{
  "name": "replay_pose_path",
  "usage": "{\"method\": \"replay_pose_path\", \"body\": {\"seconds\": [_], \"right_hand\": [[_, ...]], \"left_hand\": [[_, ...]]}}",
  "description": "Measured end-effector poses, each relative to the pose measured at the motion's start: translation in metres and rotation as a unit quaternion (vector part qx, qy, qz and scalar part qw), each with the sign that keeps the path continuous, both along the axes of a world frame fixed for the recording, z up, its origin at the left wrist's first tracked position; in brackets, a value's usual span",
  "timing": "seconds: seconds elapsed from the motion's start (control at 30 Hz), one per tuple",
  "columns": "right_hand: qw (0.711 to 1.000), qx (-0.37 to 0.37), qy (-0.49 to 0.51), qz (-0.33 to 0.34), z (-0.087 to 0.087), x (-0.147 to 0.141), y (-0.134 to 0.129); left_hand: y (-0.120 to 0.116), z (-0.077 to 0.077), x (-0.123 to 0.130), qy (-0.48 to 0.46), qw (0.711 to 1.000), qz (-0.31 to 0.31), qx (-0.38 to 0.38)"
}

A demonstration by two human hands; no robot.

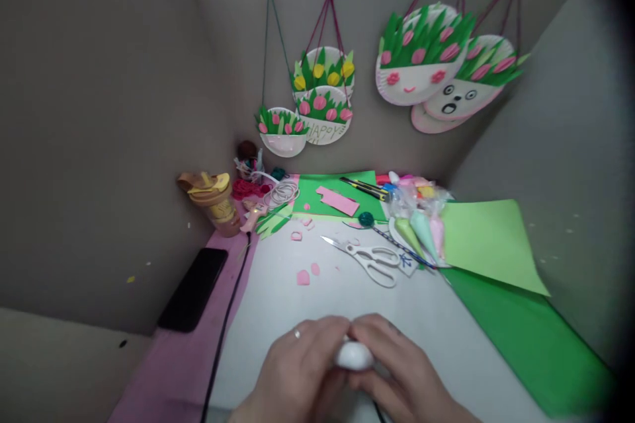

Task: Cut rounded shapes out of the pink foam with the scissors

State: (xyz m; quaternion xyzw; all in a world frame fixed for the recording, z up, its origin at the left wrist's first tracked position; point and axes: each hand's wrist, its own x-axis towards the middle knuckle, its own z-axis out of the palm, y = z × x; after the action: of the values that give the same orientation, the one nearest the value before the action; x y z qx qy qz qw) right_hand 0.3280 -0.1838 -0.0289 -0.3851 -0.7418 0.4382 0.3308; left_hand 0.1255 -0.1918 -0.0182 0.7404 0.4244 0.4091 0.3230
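Close to me, at the bottom middle, my left hand (302, 357) and my right hand (397, 357) meet around a smooth white rounded object (354, 355). Both sets of fingers curl over it, and its lower part is hidden, so its kind is unclear. A short piece of dark cord shows just below the right hand. Beyond the hands, white-handled scissors (370, 261) lie with blades partly apart, pointing left. Small pink paper cutouts (303, 277) are scattered left of the scissors on the white work surface (268, 304).
A black phone (193, 289) and a brown cup (213, 205) stand left, beside a glue gun (253, 218) with its cable. Green paper (491, 244), piping bags (421, 231) and cutters (364, 188) lie at the back and right. Paper-plate flower baskets (421, 56) hang on the wall.
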Motion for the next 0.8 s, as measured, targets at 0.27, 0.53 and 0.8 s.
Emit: {"method": "replay_pose_path", "body": {"seconds": [0.27, 0.53, 0.8], "right_hand": [[0.991, -0.113, -0.018, -0.068, -0.022, 0.011, 0.004], [0.981, 0.145, -0.019, -0.131, -0.022, 0.019, 0.018], [0.946, 0.288, -0.083, -0.125, -0.026, 0.006, 0.019]], "left_hand": [[0.009, -0.043, 0.015, -0.025, 0.982, -0.033, -0.186], [0.017, -0.049, 0.015, -0.101, 0.971, 0.032, -0.215], [0.018, -0.052, 0.013, -0.136, 0.969, 0.055, -0.198]]}}
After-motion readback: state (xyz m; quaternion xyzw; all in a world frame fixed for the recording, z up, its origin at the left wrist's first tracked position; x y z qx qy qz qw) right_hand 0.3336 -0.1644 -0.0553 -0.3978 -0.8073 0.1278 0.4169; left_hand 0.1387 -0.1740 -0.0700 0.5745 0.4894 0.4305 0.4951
